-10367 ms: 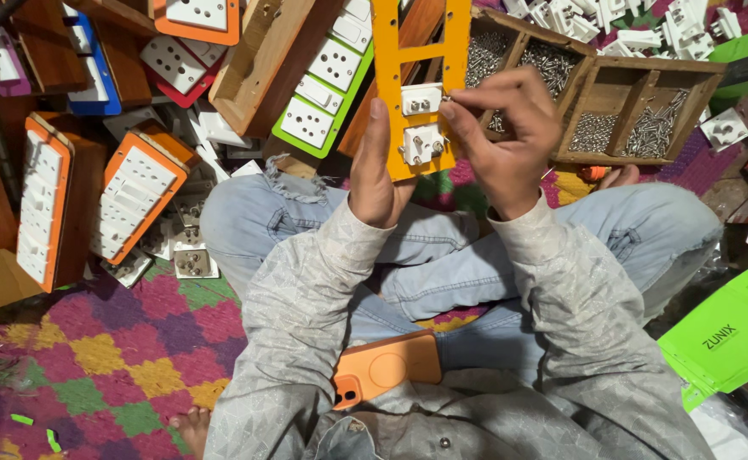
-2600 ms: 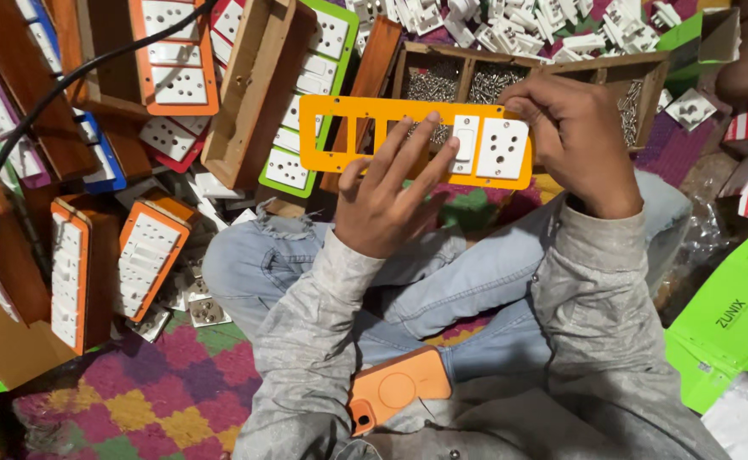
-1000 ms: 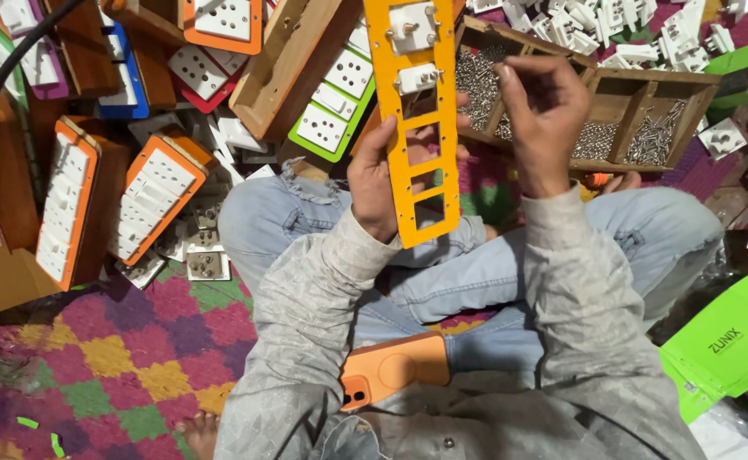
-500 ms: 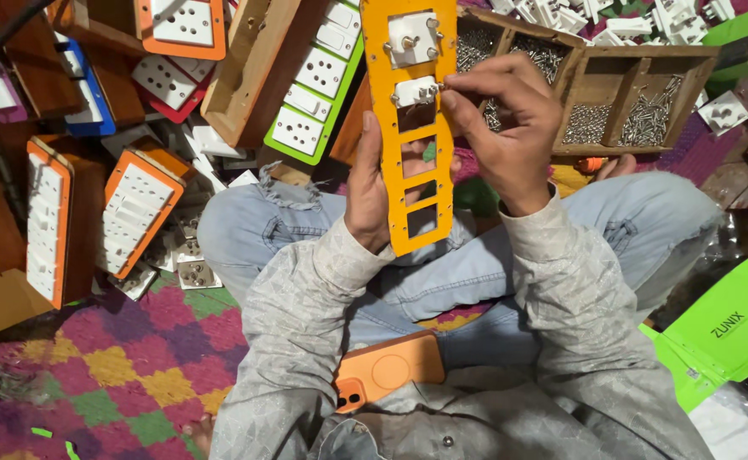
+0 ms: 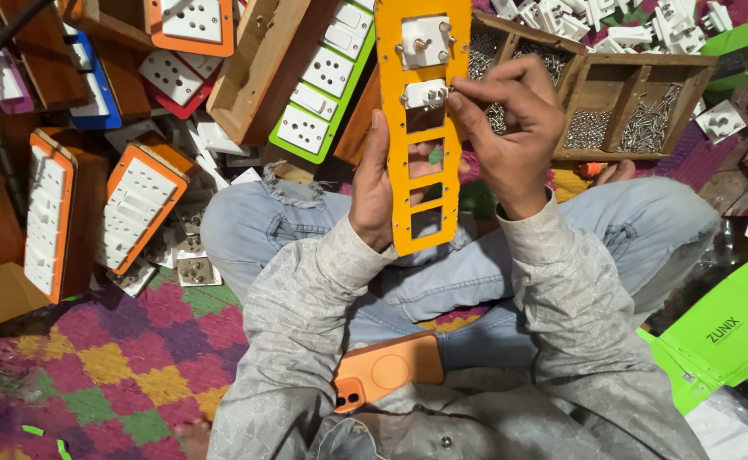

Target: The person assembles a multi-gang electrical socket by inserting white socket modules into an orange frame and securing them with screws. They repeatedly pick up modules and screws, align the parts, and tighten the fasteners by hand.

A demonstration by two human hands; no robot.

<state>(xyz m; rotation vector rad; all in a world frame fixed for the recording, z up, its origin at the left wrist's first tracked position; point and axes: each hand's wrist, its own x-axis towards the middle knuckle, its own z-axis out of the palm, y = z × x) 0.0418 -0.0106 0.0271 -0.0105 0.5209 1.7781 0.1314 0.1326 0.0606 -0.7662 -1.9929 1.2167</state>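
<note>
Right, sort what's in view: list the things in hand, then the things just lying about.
In hand:
- orange plate, held upright by left hand
- white socket, second in the plate, touched by right hand
- wooden screw tray

Lying about:
- finished orange-framed boards
- green-framed board
- orange phone
- green cartons

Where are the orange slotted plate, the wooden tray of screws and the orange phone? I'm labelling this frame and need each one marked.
orange slotted plate [image 5: 401, 223]: head view, on its lower left rail.
wooden tray of screws [image 5: 599, 92]: head view, on a middle divider.
orange phone [image 5: 388, 371]: head view, on its back, mid-case.
</note>
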